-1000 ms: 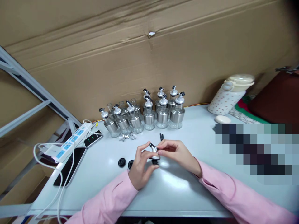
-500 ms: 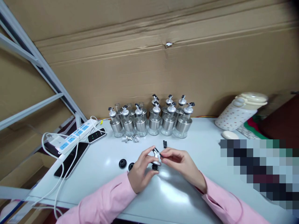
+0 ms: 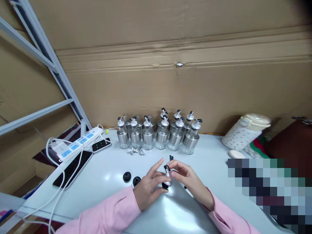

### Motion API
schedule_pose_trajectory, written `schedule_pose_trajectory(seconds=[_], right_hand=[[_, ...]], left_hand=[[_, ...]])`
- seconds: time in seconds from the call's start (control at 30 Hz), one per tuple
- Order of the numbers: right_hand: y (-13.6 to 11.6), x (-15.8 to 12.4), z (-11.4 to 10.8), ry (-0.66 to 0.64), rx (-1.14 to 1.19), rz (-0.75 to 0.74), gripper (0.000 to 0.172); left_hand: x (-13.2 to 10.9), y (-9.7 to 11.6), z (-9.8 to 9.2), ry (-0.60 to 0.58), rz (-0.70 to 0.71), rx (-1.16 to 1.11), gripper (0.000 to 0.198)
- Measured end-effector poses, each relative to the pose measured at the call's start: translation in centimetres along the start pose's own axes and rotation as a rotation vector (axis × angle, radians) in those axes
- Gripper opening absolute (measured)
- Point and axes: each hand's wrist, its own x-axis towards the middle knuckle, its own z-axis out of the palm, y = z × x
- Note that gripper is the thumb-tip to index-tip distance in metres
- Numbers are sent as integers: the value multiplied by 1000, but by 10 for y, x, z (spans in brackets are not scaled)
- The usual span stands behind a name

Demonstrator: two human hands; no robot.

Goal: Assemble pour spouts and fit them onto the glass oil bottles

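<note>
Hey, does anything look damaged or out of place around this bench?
Yes: the cardboard wall behind the bottles has a small ragged hole showing white, odd in otherwise unbroken board. A white cable also trails untidily across the dark-screened device at the left. I see no spill.

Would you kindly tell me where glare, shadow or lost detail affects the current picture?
Head view: bright glare on the table between the two forearms; a soft shadow on it below the right hand; fine detail on the small pourer spout hard to make out; a pixelated patch hiding part of the right side.
</note>
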Motion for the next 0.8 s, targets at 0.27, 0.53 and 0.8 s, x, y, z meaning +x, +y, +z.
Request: schedule_pose_trajectory(seconds=[0.27, 0.53, 0.8], right_hand=[[1, 3, 0, -330, 165, 81, 42], [-49, 29, 10, -245, 218, 35, 31], [-131, 105, 9, -26, -436, -225, 40]], left_hand=[[-1, -3, -2, 34, 64, -20, 38], [-1, -4, 4, 235, -45, -87, 50], [-7, -7, 7, 164, -75, -62, 41]])
